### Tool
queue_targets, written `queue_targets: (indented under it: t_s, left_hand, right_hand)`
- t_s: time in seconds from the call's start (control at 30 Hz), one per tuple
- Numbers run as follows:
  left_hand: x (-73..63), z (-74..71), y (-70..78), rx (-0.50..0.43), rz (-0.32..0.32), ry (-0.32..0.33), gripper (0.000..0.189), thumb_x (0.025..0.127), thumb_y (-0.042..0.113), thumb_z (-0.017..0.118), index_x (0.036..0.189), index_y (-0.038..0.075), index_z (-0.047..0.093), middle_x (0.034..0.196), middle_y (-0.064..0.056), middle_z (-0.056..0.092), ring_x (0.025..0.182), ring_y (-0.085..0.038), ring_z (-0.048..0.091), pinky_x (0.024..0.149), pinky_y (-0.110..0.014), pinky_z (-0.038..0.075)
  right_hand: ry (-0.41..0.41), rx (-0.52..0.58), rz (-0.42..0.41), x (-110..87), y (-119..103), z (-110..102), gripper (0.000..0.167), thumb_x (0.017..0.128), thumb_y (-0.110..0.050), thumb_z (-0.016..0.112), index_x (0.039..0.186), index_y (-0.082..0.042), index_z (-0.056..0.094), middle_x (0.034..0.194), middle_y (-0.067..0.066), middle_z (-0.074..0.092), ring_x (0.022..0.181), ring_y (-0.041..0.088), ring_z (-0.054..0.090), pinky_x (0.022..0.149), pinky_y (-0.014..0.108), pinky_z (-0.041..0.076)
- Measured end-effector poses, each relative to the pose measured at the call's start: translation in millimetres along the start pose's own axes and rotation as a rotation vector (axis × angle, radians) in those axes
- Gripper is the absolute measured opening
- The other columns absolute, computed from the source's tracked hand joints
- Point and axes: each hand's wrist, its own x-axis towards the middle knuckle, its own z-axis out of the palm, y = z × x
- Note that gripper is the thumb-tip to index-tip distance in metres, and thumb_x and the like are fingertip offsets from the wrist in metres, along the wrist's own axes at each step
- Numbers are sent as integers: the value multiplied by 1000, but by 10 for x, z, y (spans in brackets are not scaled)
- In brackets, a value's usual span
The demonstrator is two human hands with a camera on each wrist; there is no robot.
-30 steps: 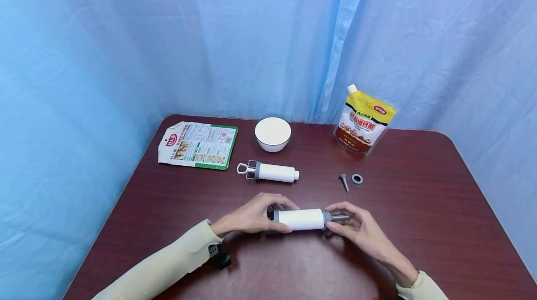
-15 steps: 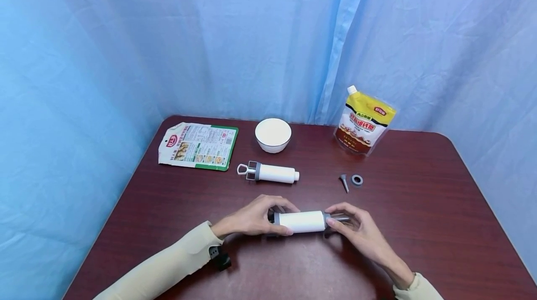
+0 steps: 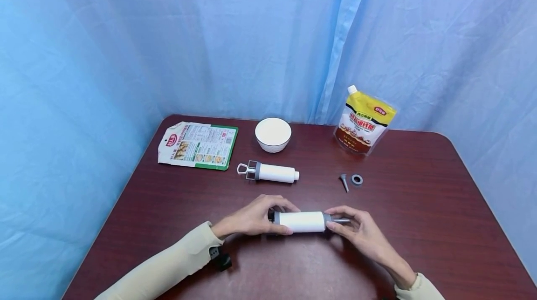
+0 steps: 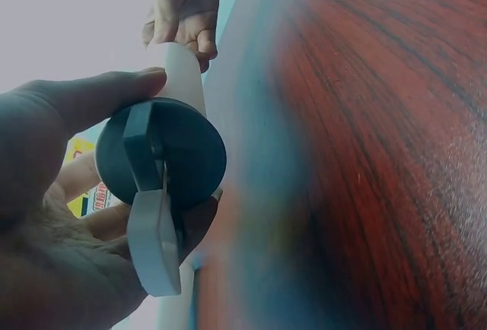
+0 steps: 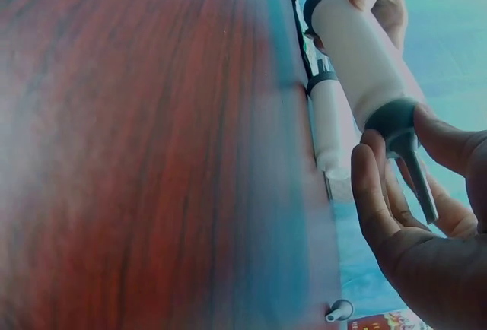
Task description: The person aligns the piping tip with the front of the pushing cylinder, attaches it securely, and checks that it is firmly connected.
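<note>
Between both hands lies a white icing syringe [image 3: 302, 221], held crosswise above the near part of the table. My left hand [image 3: 253, 217] grips its rear end, thumb on the near side and fingers over the far side. In the left wrist view, the dark grey end cap [image 4: 199, 155] and the white pull handle [image 4: 152, 246] face the camera. At the front end, my right hand [image 3: 364, 235] pinches the grey nozzle cap [image 5: 392, 117] between thumb and fingers. Its long thin nozzle [image 5: 420, 185] points out toward the right palm.
A second icing syringe [image 3: 277, 173] lies behind the hands. To its right are a loose grey nozzle [image 3: 344, 183] and a grey ring [image 3: 356, 179]. Farther back are a white bowl [image 3: 272, 145], a flat packet [image 3: 197, 146] and a standing spouted pouch [image 3: 364, 123].
Both hands and the syringe sit slightly lower in the head view than a second ago. The right fingers have shifted a little on the nozzle cap; the left grip looks the same.
</note>
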Motion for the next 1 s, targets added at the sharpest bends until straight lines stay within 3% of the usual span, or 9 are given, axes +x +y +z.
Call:
queue_targets:
  t_s: [0.1, 0.23, 0.43, 0.67, 1.0]
  left_hand:
    - [-3, 7, 5, -1, 22, 5, 43, 88, 31, 85, 128, 25, 72, 118, 8, 75, 99, -2, 62, 90, -19, 49]
    - [1, 5, -5, -18, 32, 5, 42, 89, 31, 84, 128, 24, 72, 120, 7, 75, 99, -4, 63, 90, -20, 50]
    - [12, -6, -30, -62, -1, -2, 41, 88, 29, 85, 127, 26, 72, 118, 10, 75, 100, -10, 64, 88, -22, 52]
    - [9, 25, -34, -54, -30, 23, 43, 83, 30, 89, 124, 28, 74, 112, 11, 76, 97, -6, 65, 90, -23, 53]
    - [21, 71, 27, 67, -24, 86, 44, 81, 26, 91, 122, 25, 76, 114, 10, 77, 97, -1, 63, 89, -19, 49]
  right_hand:
    - [5, 23, 19, -9, -3, 14, 21, 99, -7, 70, 118, 2, 70, 108, 22, 75, 89, 6, 75, 79, 28, 63]
    - [6, 12, 15, -7, -11, 14, 23, 99, -10, 70, 121, -1, 70, 112, 20, 75, 93, 8, 75, 81, 27, 62]
    - [-28, 48, -42, -6, -18, -20, 32, 95, -5, 74, 126, -4, 67, 119, 16, 73, 99, 12, 75, 82, 28, 62]
    - [-8, 32, -60, -11, 16, 4, 28, 95, -3, 73, 122, -3, 68, 114, 7, 74, 99, 6, 72, 81, 24, 60]
    - [34, 64, 72, -30, -5, 67, 31, 97, -6, 72, 125, 5, 66, 112, 3, 74, 94, 5, 73, 81, 22, 59]
